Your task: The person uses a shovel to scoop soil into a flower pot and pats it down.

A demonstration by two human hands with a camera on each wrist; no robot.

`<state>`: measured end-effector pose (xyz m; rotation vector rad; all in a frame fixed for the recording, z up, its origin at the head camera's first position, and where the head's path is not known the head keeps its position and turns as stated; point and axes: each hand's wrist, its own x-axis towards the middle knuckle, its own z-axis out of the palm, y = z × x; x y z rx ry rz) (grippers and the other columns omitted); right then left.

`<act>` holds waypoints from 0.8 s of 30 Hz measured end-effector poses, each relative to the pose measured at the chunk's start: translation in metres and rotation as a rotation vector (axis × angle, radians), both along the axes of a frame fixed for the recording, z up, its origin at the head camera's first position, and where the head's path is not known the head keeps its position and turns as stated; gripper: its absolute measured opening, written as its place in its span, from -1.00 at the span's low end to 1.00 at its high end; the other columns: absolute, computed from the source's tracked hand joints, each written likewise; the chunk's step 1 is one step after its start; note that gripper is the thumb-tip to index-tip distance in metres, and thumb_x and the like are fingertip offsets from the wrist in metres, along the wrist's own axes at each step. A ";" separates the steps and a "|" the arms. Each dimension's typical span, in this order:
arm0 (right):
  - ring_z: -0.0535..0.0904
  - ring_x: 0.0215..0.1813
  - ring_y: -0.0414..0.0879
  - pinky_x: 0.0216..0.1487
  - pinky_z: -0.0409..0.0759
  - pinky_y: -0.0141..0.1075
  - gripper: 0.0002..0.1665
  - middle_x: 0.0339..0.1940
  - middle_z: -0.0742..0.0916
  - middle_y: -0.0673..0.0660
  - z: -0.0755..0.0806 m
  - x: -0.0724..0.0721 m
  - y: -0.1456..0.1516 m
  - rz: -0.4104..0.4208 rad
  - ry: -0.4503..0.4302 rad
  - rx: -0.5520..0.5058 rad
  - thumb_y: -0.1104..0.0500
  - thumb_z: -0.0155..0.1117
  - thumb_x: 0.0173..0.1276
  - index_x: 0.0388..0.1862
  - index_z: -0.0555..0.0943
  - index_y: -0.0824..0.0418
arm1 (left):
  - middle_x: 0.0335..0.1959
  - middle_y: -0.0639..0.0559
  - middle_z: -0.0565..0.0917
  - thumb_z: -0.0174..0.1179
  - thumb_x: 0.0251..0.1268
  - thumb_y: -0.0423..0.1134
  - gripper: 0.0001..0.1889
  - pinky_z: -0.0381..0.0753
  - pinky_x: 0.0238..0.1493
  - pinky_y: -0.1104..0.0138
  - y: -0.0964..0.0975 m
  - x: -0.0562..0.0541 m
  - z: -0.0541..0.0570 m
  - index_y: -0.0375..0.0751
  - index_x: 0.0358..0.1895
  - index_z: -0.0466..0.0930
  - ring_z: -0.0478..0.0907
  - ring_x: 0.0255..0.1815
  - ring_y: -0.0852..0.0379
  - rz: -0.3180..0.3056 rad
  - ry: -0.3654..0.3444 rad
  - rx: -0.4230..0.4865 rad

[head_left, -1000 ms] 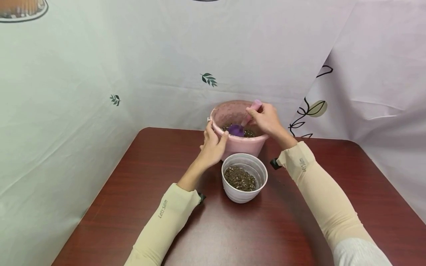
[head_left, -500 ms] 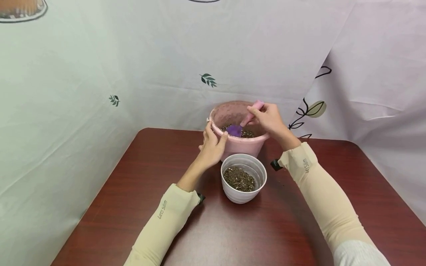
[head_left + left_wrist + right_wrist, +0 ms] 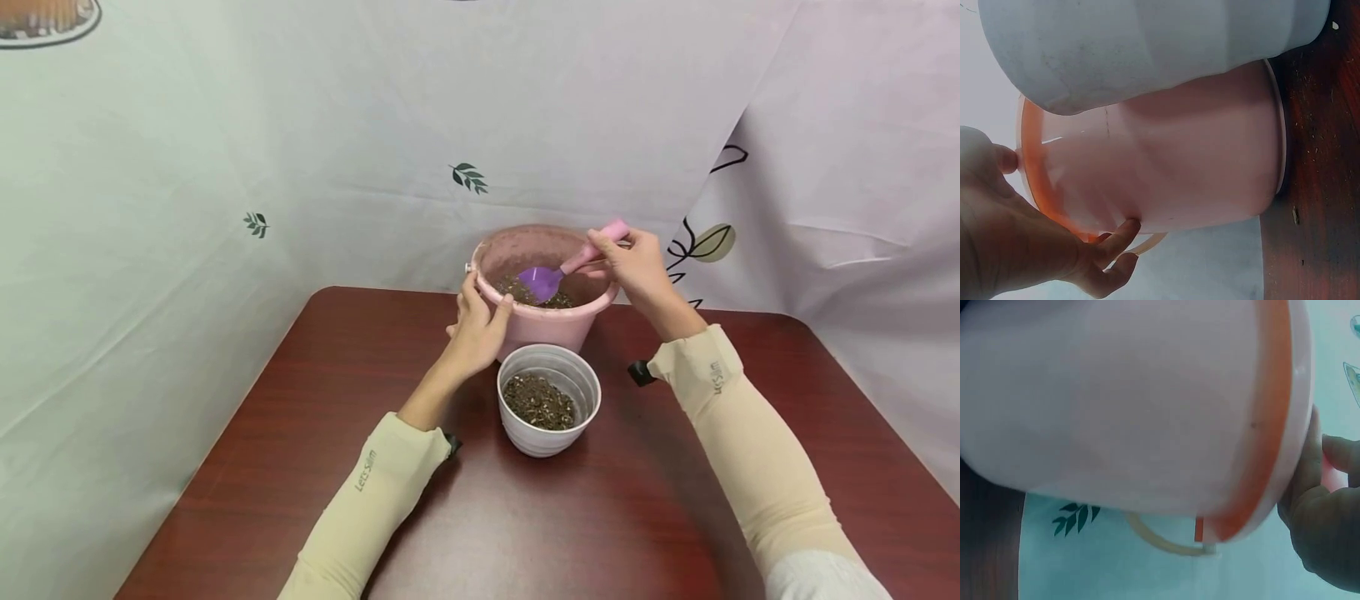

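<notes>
A pink bucket [image 3: 551, 327] with soil inside stands at the back of the table. My left hand [image 3: 478, 333] holds its left side, thumb at the rim; in the left wrist view the fingers [image 3: 1124, 234] rest against the outer wall. Over the bucket's right rim, my right hand [image 3: 639, 265] grips the pink handle of a garden trowel [image 3: 540, 283]. The trowel's purple blade is tilted down at the soil inside. Part of my right hand [image 3: 1329, 519] shows beside the rim in the right wrist view. A white plant pot [image 3: 542, 442], partly filled with soil [image 3: 536, 402], stands just in front.
The dark red-brown wooden table [image 3: 600, 533] carries both containers. Behind it and at the left hangs a pale cloth [image 3: 360, 125] with leaf prints. Small crumbs lie on the tabletop in the left wrist view. The bucket's curved handle [image 3: 1160, 542] hangs on its far side.
My right hand has moved right and slightly up with the trowel, whose blade now shows more above the soil. My left hand, the bucket and the pot stay in place.
</notes>
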<state>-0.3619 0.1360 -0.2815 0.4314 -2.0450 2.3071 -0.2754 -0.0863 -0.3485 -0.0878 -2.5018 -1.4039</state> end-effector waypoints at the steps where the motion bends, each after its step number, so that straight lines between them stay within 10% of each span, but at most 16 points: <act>1: 0.76 -0.40 0.09 -0.33 0.68 -0.18 -0.69 -0.50 0.77 0.24 0.000 0.000 0.002 -0.003 0.001 -0.004 0.13 0.34 0.38 -0.33 0.55 0.39 | 0.48 -0.44 0.02 -0.12 0.54 0.09 -0.21 -0.15 0.29 -0.39 0.000 0.000 0.000 -0.20 0.55 -0.31 0.08 0.51 -0.32 -0.001 -0.001 0.001; 24: 0.76 -0.37 0.13 -0.39 0.67 -0.26 -0.61 -0.45 0.75 0.39 -0.009 0.004 0.026 0.033 0.037 -0.212 0.10 0.35 0.35 -0.41 0.60 0.47 | 0.46 -0.39 0.00 -0.23 0.53 0.25 -0.15 -0.09 0.22 -0.25 -0.009 -0.001 0.003 -0.22 0.57 -0.33 0.11 0.44 -0.34 0.029 -0.011 -0.124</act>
